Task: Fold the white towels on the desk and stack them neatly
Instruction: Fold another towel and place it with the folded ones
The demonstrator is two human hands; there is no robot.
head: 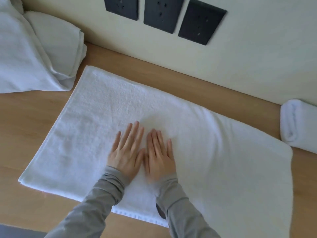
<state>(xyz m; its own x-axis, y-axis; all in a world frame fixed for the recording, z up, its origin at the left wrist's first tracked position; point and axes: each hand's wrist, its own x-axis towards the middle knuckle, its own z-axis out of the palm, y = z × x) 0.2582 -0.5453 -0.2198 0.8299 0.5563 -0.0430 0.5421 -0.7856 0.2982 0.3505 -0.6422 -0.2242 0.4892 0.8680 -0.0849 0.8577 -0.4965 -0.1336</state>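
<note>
Hands: left hand (126,152) and right hand (160,156) lay flat, fingers straight, side by side on the towel (214,152).
Towel: spread across the desk (34,114).
Others: pile (30,54) far-left, folded towel (299,124) far-right.

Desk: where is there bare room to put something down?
Widest bare wood of the desk: at left, between the towel pile and the spread towel. A narrow strip runs along the wall behind that towel; another at the near left edge. Crowded: the middle, where left hand and right hand lie flat on the spread towel.
</note>
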